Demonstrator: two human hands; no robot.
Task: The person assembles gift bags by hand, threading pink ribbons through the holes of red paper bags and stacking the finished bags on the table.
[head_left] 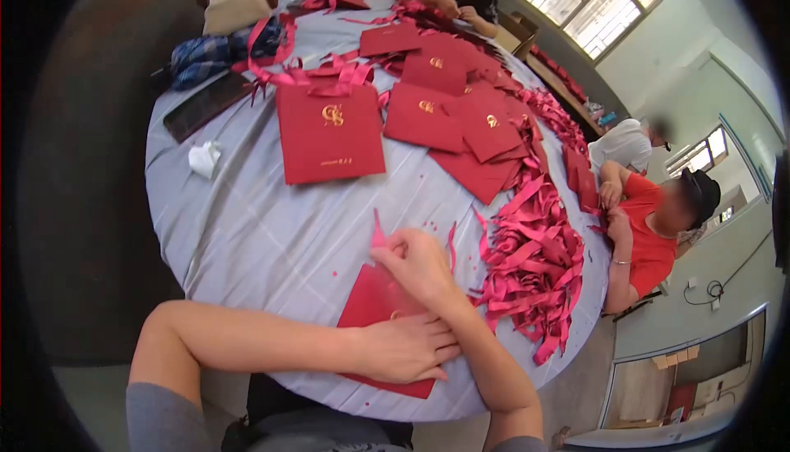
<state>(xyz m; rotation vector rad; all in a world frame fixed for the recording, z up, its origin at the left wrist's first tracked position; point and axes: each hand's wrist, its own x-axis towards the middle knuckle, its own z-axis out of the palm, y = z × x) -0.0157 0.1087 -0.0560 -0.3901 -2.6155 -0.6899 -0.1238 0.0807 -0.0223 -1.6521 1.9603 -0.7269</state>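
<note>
A red paper bag lies on the table close to my body. Across its lower part rests my left hand, palm down with the fingers spread flat. Over the bag's upper edge, my right hand pinches a pink ribbon between thumb and fingertips, its loose end pointing up. Another thin ribbon stands out just right of that hand. To the right lies a big heap of pink ribbons.
A finished-looking red bag with gold print, a pile of red bags, a phone, a crumpled tissue and a plaid umbrella lie farther off. Co-workers sit around the table.
</note>
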